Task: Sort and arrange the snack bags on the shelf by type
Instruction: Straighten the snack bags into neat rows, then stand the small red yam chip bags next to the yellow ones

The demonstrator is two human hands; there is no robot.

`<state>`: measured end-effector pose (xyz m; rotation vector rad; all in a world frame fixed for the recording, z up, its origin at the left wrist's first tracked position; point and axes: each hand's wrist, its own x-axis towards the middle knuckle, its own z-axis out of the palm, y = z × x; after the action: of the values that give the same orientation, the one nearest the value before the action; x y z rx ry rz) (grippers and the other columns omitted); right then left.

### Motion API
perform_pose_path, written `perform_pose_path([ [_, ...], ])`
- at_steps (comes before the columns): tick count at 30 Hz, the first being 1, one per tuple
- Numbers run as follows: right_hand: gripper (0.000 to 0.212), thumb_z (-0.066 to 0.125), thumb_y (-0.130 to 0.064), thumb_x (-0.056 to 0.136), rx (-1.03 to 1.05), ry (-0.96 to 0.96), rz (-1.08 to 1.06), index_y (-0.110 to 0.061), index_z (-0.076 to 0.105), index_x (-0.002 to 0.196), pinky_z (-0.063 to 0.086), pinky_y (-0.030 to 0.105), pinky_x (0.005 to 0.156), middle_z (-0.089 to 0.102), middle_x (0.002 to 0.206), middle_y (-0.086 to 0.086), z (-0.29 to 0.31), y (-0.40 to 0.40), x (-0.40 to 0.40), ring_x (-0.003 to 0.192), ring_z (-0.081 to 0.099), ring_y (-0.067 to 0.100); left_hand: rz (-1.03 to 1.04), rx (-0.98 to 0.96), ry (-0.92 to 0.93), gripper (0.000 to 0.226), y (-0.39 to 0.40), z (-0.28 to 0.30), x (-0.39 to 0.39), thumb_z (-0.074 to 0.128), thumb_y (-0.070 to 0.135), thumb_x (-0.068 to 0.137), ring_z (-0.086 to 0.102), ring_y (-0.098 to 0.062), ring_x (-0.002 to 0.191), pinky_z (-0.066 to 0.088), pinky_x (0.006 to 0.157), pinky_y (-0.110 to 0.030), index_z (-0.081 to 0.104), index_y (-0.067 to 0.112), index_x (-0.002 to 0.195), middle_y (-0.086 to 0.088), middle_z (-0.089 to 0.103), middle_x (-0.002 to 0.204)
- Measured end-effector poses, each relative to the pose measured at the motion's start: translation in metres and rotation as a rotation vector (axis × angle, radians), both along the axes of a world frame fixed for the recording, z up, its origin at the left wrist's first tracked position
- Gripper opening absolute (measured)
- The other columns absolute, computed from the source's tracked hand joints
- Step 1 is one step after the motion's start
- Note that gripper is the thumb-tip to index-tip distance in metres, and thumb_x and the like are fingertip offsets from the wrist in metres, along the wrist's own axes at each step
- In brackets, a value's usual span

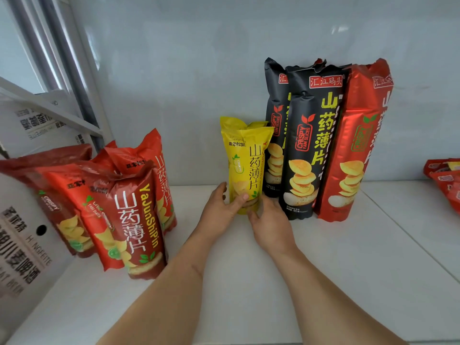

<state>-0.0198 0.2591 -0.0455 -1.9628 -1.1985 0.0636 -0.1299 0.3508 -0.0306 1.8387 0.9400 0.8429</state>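
White shelf (249, 282): your left hand (221, 207) and right hand (270, 227) both grip the upright yellow foil snack bag (245, 165); tall black bags (306, 145) stand just right of them.

This looks like a shop or its stockroom. A plain white shelf (249, 282) with a pale back wall (199, 58) carries many packets of one product line: a cluster of red yam-slice bags (129, 215) at the left, yellow yam-slice bags (245, 165) in the middle, tall black yam-slice bags (308, 145) and a tall red yam-slice bag (353, 150) beside them, all standing upright with their printed fronts facing out. More red packets (445, 180) lie at the right edge. White printed cartons (22, 250) are stacked at the left, by a metal shelf frame (62, 58).
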Motion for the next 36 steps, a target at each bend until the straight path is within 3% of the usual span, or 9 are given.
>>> perform_pose_path([
  [3, 0.033, 0.049, -0.028, 0.099, -0.13, -0.253, -0.005, -0.012, 0.055, 0.127, 0.044, 0.035, 0.082, 0.056, 0.124, 0.01, 0.004, -0.02, -0.009, 0.112, 0.054, 0.03, 0.121, 0.229, 0.244, 0.064, -0.018, -0.003, -0.018, 0.055, 0.045, 0.099, 0.043, -0.021, 0.14, 0.037, 0.113, -0.034, 0.038, 0.013, 0.152, -0.005, 0.04, 0.156],
  [7, 0.023, 0.055, -0.019, 0.095, -0.164, -0.558, 0.088, -0.008, 0.067, 0.111, 0.047, 0.04, 0.076, 0.064, 0.106, 0.013, 0.007, -0.046, -0.02, 0.095, 0.06, 0.036, 0.19, 0.575, 0.588, 0.041, -0.054, -0.002, -0.052, 0.044, 0.032, 0.105, 0.053, -0.025, 0.128, 0.047, 0.096, -0.037, 0.053, 0.017, 0.141, -0.002, 0.05, 0.147],
  [11, 0.012, 0.073, -0.008, 0.076, -0.136, -0.731, 0.132, -0.011, 0.073, 0.088, 0.047, 0.036, 0.062, 0.066, 0.082, 0.008, 0.012, -0.063, -0.036, 0.074, 0.062, 0.032, 0.225, 0.91, 0.599, 0.034, -0.09, -0.006, -0.089, 0.046, 0.028, 0.091, 0.07, -0.031, 0.074, 0.056, 0.053, -0.036, 0.074, 0.01, 0.092, -0.006, 0.072, 0.091],
  [14, 0.013, 0.062, -0.01, 0.087, -0.107, -0.742, 0.188, -0.012, 0.07, 0.097, 0.044, 0.037, 0.068, 0.066, 0.093, 0.008, 0.02, -0.072, -0.056, 0.086, 0.061, 0.033, 0.254, 1.026, 0.588, 0.035, -0.111, -0.009, -0.115, 0.044, 0.028, 0.088, 0.069, -0.029, 0.069, 0.055, 0.046, -0.035, 0.073, 0.011, 0.083, -0.005, 0.072, 0.082],
  [21, 0.028, 0.042, -0.024, 0.102, -0.034, -0.599, 0.314, -0.016, 0.062, 0.119, 0.043, 0.038, 0.081, 0.062, 0.118, 0.005, 0.03, -0.079, -0.112, 0.106, 0.056, 0.03, 0.353, 1.071, 0.433, 0.025, -0.131, -0.002, -0.17, 0.052, 0.025, 0.093, 0.068, -0.021, 0.07, 0.052, 0.049, -0.031, 0.074, 0.013, 0.089, 0.001, 0.072, 0.088],
  [26, 0.034, 0.046, -0.03, 0.101, 0.041, -0.283, 0.329, -0.018, 0.055, 0.132, 0.046, 0.035, 0.089, 0.06, 0.13, 0.002, 0.04, -0.071, -0.146, 0.117, 0.055, 0.023, 0.523, 0.962, 0.263, 0.028, -0.123, 0.001, -0.209, 0.05, 0.032, 0.096, 0.066, -0.017, 0.069, 0.044, 0.046, -0.023, 0.072, 0.015, 0.092, 0.006, 0.072, 0.095],
  [28, 0.043, 0.052, -0.035, 0.099, 0.08, -0.07, 0.363, -0.018, 0.05, 0.138, 0.044, 0.033, 0.096, 0.056, 0.136, 0.0, 0.04, -0.066, -0.16, 0.124, 0.052, 0.018, 0.583, 0.874, 0.205, 0.029, -0.117, 0.004, -0.222, 0.051, 0.034, 0.097, 0.066, -0.015, 0.07, 0.041, 0.051, -0.021, 0.072, 0.015, 0.097, 0.007, 0.071, 0.102],
  [31, 0.065, 0.065, -0.047, 0.089, 0.083, 0.14, 0.366, -0.022, 0.04, 0.144, 0.044, 0.032, 0.098, 0.051, 0.139, -0.004, 0.034, -0.057, -0.182, 0.126, 0.05, 0.013, 0.654, 0.682, 0.102, 0.019, -0.106, 0.01, -0.236, 0.057, 0.027, 0.099, 0.067, -0.016, 0.088, 0.05, 0.065, -0.03, 0.071, 0.017, 0.108, 0.008, 0.068, 0.111],
  [36, 0.071, 0.078, -0.064, 0.063, 0.148, 0.325, 0.33, -0.044, 0.044, 0.124, 0.057, 0.038, 0.085, 0.061, 0.119, -0.016, 0.024, -0.034, -0.214, 0.107, 0.062, 0.006, 0.675, 0.484, -0.112, 0.026, -0.09, 0.018, -0.248, 0.056, 0.026, 0.1, 0.058, -0.01, 0.105, 0.047, 0.087, -0.033, 0.064, 0.017, 0.123, 0.005, 0.059, 0.128],
])
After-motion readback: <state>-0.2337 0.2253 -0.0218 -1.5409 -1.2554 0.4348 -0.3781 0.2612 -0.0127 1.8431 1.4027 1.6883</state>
